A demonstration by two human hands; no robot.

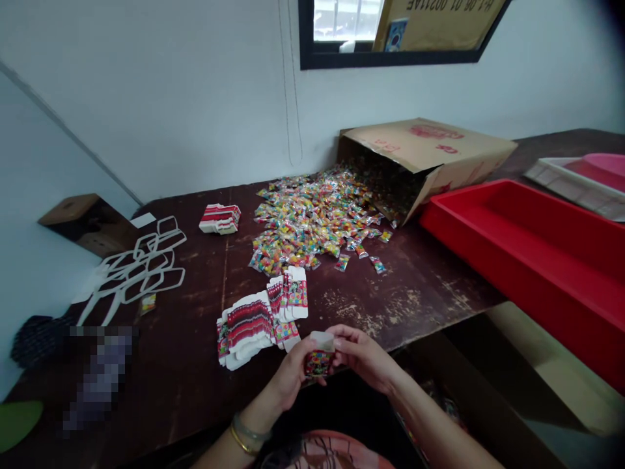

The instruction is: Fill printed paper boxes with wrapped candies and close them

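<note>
Near the table's front edge, my left hand (291, 372) is closed around a small printed candy box (319, 362) with a white flap at its top. My right hand (359, 352) pinches the box's upper right side by that flap. Just beyond my hands, a fanned row of flattened candy boxes (251, 322) lies on the table, with more printed pieces (295, 293) at its right end. Behind them spreads a large heap of small wrapped candies (312, 215). Whether the box in my hands contains anything cannot be seen.
An open cardboard carton (430, 146) lies on its side behind the heap. A red tray (537, 241) stands at the right, over the table edge. Another flat box stack (219, 219) lies further back. White loops (141, 267) and a brown box (90, 225) are at the left.
</note>
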